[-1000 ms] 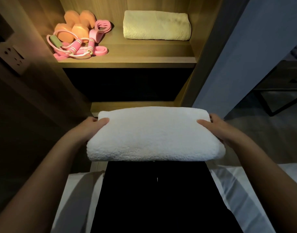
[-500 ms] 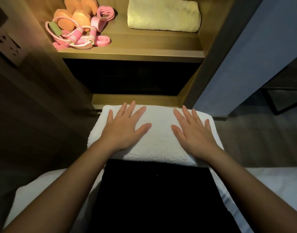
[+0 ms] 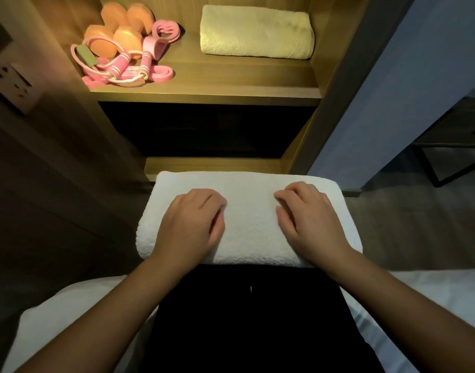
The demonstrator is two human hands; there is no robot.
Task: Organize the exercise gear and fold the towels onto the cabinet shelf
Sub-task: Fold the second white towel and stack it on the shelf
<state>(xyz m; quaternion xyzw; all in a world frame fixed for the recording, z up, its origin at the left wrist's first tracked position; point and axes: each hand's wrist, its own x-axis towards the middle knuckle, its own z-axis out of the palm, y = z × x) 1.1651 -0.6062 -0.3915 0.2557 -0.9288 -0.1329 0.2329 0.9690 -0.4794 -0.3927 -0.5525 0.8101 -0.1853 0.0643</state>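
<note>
— So, where's the white towel [image 3: 248, 211]?
— Folded, across what I take for a dark lap. Left hand [image 3: 190, 224] and right hand [image 3: 309, 222] rest on it, fingers curled, gripping nothing.
— And the cabinet shelf [image 3: 231, 82]?
— Cream towel [image 3: 256, 32], orange dumbbells [image 3: 115, 36], pink jump rope [image 3: 117, 65].

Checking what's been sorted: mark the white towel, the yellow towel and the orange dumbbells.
white towel [image 3: 249, 211], head view, centre of its top face.
yellow towel [image 3: 256, 33], head view, middle of its top.
orange dumbbells [image 3: 127, 39], head view, one near end.
</note>
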